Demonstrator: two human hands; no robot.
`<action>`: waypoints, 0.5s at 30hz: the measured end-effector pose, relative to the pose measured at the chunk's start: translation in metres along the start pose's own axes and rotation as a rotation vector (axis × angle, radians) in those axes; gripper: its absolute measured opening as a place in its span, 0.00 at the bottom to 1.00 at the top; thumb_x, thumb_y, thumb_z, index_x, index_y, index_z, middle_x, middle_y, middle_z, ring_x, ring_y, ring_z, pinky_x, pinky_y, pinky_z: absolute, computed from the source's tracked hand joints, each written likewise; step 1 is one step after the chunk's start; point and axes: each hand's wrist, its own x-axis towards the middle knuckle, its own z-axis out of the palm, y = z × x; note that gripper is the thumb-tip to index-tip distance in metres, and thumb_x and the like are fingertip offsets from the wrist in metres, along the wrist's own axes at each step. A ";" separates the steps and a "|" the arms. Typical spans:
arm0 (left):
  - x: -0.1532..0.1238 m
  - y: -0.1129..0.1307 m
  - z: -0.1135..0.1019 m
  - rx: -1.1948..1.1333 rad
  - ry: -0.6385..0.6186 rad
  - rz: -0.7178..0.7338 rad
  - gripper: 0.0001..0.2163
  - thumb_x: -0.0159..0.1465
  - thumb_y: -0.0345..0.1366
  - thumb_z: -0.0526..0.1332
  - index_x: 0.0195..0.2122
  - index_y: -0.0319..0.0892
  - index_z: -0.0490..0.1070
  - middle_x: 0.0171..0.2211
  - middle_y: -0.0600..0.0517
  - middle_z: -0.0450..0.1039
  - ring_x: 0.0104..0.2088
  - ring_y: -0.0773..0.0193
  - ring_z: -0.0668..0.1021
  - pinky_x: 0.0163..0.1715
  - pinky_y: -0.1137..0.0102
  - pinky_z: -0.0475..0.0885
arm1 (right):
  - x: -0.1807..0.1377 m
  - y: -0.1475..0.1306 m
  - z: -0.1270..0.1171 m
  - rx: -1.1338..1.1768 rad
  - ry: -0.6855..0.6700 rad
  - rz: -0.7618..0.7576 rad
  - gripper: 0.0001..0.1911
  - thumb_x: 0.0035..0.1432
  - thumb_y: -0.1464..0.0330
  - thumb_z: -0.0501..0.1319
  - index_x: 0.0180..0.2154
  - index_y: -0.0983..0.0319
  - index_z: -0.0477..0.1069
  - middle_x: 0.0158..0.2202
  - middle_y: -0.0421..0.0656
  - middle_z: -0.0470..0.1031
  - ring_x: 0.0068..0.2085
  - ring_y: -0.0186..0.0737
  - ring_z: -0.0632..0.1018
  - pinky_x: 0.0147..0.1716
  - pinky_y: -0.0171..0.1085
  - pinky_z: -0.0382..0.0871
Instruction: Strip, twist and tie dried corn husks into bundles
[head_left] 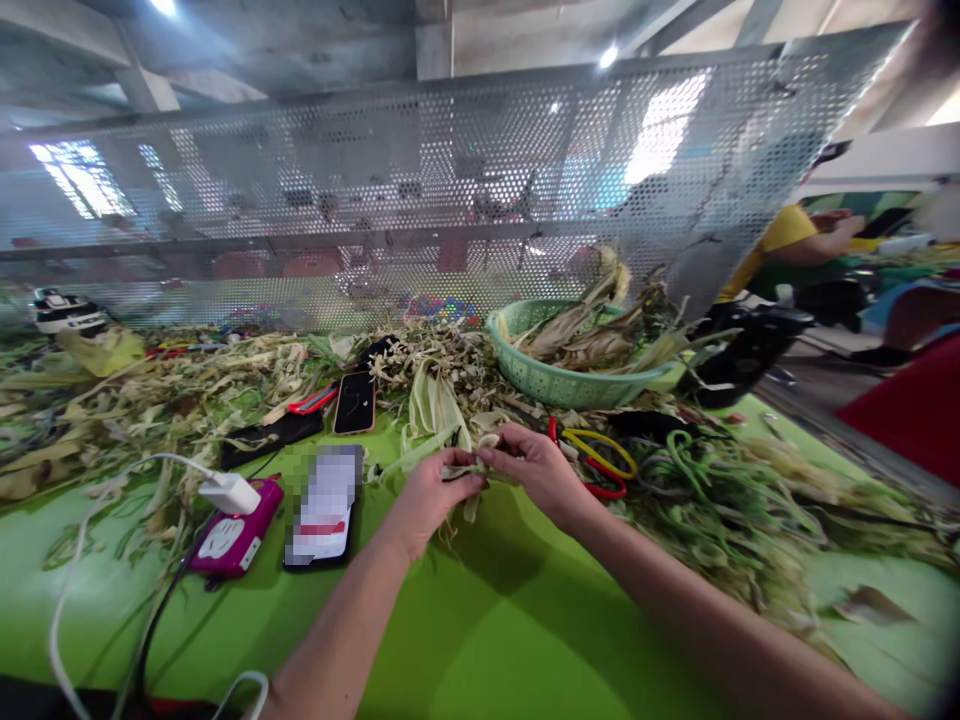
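My left hand [439,492] and my right hand [536,468] meet over the middle of the green table. Both are closed in a pinch on a small pale piece of corn husk [471,508], whose end hangs below the fingers; part of it is hidden by them. Wider pale husk leaves [435,405] lie just behind my left hand. Close by my right hand are scissors [600,465] with red and yellow handles, partly covered by my wrist and the husks.
A green plastic basket [585,388] of dry husks stands behind my right hand. Husk scraps [225,400] are heaped leftward, green fibres [705,510] rightward. Two phones [326,510], a red cutter [313,400] and a magenta power bank [238,530] with cables lie left. A perforated metal screen [360,220] rises behind.
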 end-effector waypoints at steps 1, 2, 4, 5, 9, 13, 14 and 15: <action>0.000 -0.001 0.001 0.014 -0.006 -0.003 0.18 0.48 0.41 0.71 0.38 0.38 0.73 0.33 0.50 0.75 0.33 0.65 0.76 0.38 0.70 0.69 | 0.000 0.000 0.001 0.014 0.006 0.009 0.15 0.51 0.57 0.63 0.25 0.61 0.69 0.24 0.38 0.66 0.29 0.36 0.67 0.29 0.34 0.61; 0.001 -0.002 0.001 0.030 -0.008 -0.006 0.18 0.49 0.42 0.71 0.38 0.38 0.73 0.33 0.50 0.75 0.32 0.65 0.76 0.37 0.70 0.69 | 0.000 0.001 0.002 0.024 0.015 0.012 0.15 0.51 0.56 0.63 0.24 0.61 0.68 0.24 0.38 0.65 0.28 0.35 0.66 0.28 0.34 0.61; 0.002 -0.004 0.002 0.072 -0.019 -0.006 0.18 0.50 0.44 0.70 0.37 0.39 0.72 0.31 0.51 0.74 0.30 0.66 0.75 0.35 0.71 0.69 | 0.000 0.003 0.003 0.014 0.045 0.004 0.16 0.51 0.57 0.63 0.23 0.61 0.66 0.23 0.37 0.63 0.27 0.35 0.65 0.27 0.34 0.59; 0.002 -0.005 0.001 0.096 -0.029 -0.002 0.18 0.50 0.44 0.69 0.37 0.39 0.72 0.30 0.52 0.74 0.29 0.67 0.75 0.34 0.71 0.68 | 0.000 0.004 0.003 -0.006 0.068 -0.005 0.16 0.51 0.57 0.63 0.22 0.61 0.65 0.22 0.36 0.62 0.27 0.34 0.64 0.27 0.34 0.58; 0.003 -0.005 0.000 0.181 -0.065 0.032 0.16 0.51 0.43 0.69 0.35 0.38 0.72 0.29 0.52 0.74 0.28 0.67 0.74 0.33 0.71 0.68 | 0.000 0.009 0.005 -0.079 0.144 -0.019 0.16 0.50 0.59 0.63 0.20 0.60 0.62 0.21 0.35 0.59 0.27 0.34 0.62 0.27 0.33 0.56; 0.001 -0.002 -0.002 0.214 -0.083 0.040 0.15 0.50 0.41 0.70 0.36 0.39 0.73 0.33 0.49 0.75 0.32 0.63 0.76 0.35 0.69 0.69 | 0.000 0.008 0.005 -0.045 0.123 0.029 0.16 0.51 0.58 0.62 0.20 0.61 0.62 0.21 0.35 0.59 0.26 0.34 0.62 0.27 0.34 0.57; 0.001 -0.001 -0.003 0.214 -0.073 0.039 0.15 0.51 0.41 0.69 0.36 0.39 0.73 0.34 0.49 0.75 0.32 0.63 0.76 0.35 0.69 0.69 | 0.000 0.008 0.004 -0.024 0.106 0.042 0.16 0.51 0.58 0.62 0.21 0.61 0.63 0.21 0.35 0.60 0.26 0.34 0.63 0.27 0.34 0.57; 0.001 0.000 -0.003 0.204 -0.049 0.040 0.16 0.51 0.41 0.69 0.38 0.39 0.73 0.34 0.49 0.75 0.32 0.63 0.76 0.35 0.69 0.69 | 0.000 0.007 0.004 0.000 0.088 0.054 0.15 0.51 0.58 0.63 0.22 0.61 0.64 0.22 0.35 0.61 0.27 0.34 0.64 0.28 0.34 0.58</action>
